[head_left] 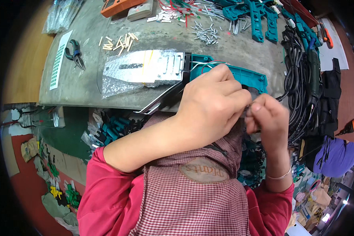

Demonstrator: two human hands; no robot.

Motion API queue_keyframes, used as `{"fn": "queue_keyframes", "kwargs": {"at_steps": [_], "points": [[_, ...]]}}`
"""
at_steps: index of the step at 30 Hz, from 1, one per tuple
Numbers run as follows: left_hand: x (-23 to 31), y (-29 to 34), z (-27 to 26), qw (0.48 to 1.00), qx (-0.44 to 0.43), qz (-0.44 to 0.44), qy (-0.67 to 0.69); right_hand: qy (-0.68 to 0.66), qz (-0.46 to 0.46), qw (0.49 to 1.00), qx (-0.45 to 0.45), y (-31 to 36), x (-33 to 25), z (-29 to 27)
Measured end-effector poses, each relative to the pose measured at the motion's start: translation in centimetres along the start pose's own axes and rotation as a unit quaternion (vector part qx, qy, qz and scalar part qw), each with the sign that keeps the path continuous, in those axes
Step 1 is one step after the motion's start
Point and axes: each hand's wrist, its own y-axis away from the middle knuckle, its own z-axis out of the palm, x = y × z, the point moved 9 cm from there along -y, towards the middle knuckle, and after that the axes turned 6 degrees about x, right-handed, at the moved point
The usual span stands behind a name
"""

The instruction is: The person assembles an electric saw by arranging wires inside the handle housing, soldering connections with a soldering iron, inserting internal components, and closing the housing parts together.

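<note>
A teal plastic tool housing (249,76) lies at the table's front edge, with thin white and red wires in its open shell. Joined to its left end is a metal blade-like plate (165,67) in bubble wrap with a yellow band. My left hand (212,102) reaches across the housing, its fingers curled and closed near the right end. Just right of it, my right hand (269,118) is closed in a pinch, fingertips almost meeting the left's. Whatever sits between the fingers of either hand is too small or hidden to name. A black bracket (163,98) slants below the plate.
Pliers (75,55) and a sheet of green dots (60,61) lie at left. Behind are small wooden-coloured sticks (122,42), loose screws (206,33), more teal housings (256,19) and an orange meter (120,6). Coiled black cables (297,82) hang over the right side.
</note>
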Motion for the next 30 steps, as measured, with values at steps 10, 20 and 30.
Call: {"fn": "queue_keyframes", "kwargs": {"at_steps": [10,20,30], "points": [[0.4,-0.1,-0.4,0.999,0.027,0.007,-0.025,0.097,-0.177,0.979,0.044,0.3,-2.8,-0.4],[1.9,0.6,-1.7,0.997,0.029,0.031,-0.065,-0.189,0.098,0.972,-0.103,0.6,4.8,0.4],[-8.5,6.2,-18.1,0.834,-0.340,0.011,-0.434,-0.217,0.135,0.966,0.037,-4.2,7.0,-4.4]]}}
